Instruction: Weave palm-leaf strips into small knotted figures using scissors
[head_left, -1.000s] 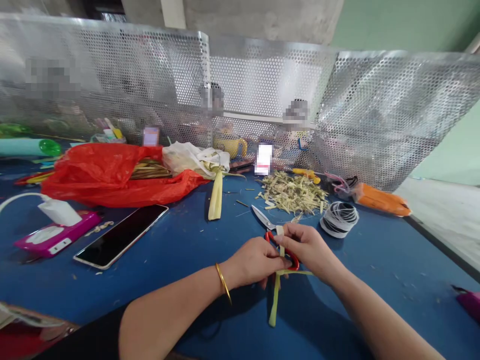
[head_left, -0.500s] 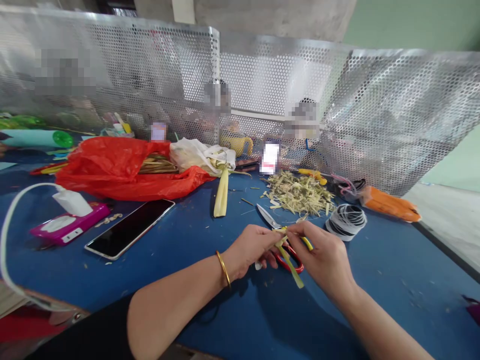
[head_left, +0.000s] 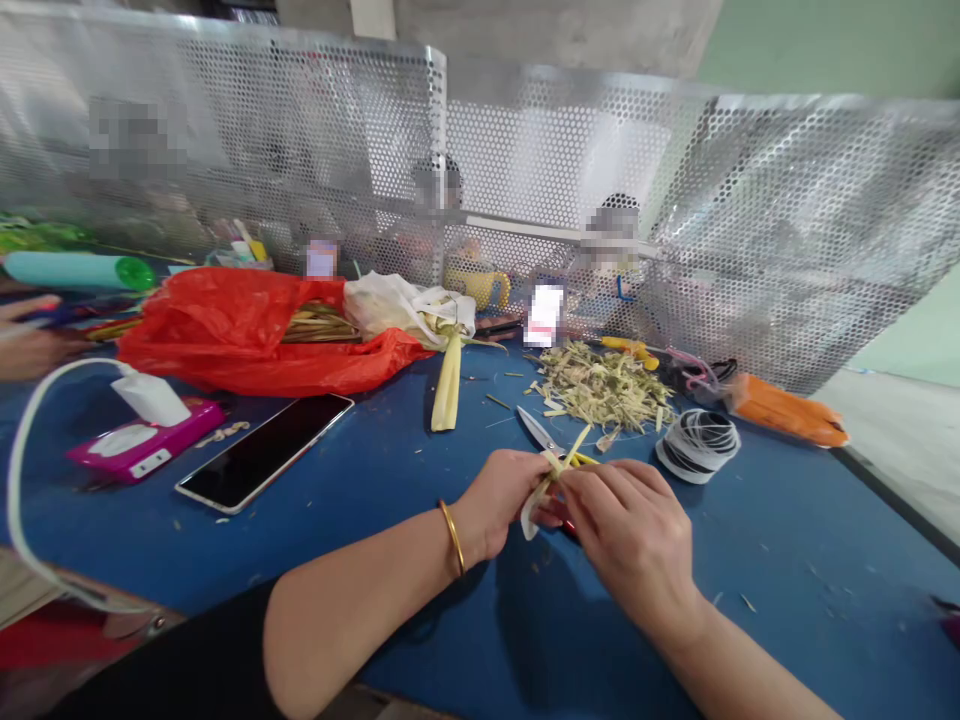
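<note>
Pale yellow-green leaf strips point(head_left: 574, 450) cross each other between my hands, one end pointing up and away. My left hand point(head_left: 499, 500), with a gold bangle at the wrist, pinches them from the left. Fingers of my right hand point(head_left: 634, 525) are closed on the same strips where they cross. A thin whitish piece point(head_left: 530, 515) hangs below my left fingertips. Behind the hands lie open-bladed scissors point(head_left: 536, 430) on the blue table, their handles mostly hidden by my right hand.
Beyond are a heap of cut leaf scraps point(head_left: 604, 385), a thread spool point(head_left: 697, 447) and a leaf bundle point(head_left: 448, 385). To the left lie a phone point(head_left: 266, 452), a purple power strip point(head_left: 142, 440) and a red bag point(head_left: 217, 330). Another person's hand point(head_left: 34, 340) shows at far left.
The strip's long end, which hung down toward me, now points up and away. My right hand has turned over and lowered, covering more of the scissors' handles. Another person's hand has appeared at left.
</note>
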